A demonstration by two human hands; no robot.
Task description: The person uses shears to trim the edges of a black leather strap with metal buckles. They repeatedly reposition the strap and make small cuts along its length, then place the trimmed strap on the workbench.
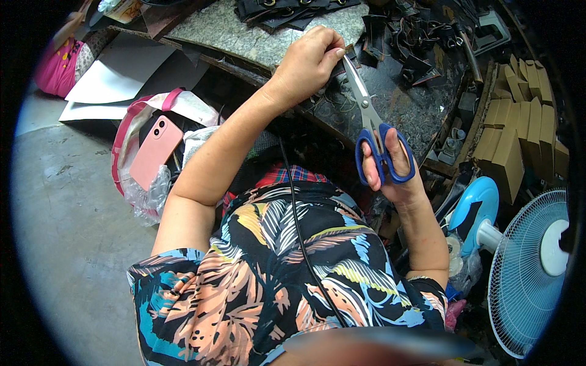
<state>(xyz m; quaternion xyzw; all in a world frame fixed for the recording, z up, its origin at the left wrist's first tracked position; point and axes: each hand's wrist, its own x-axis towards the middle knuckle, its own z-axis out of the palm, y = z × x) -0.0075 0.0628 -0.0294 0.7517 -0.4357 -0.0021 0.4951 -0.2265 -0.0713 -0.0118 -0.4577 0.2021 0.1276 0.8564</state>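
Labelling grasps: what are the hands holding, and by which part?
Right hand: scissors, by the blue handle loops. Left hand: pinched shut near the blade tips; can't tell whether it holds anything.

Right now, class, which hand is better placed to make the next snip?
Probably the right hand: it is threaded through the loops of the blue-handled scissors. The left hand is pinched closed beside the blade tips, away from the loops.

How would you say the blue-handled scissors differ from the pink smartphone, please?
The scissors are in the right hand's grip, while the smartphone rests unheld at the pink-trimmed bag. The scissors are silver and blue, with a slim, looped outline; the smartphone is a pink rounded rectangle. Both are longer than wide.
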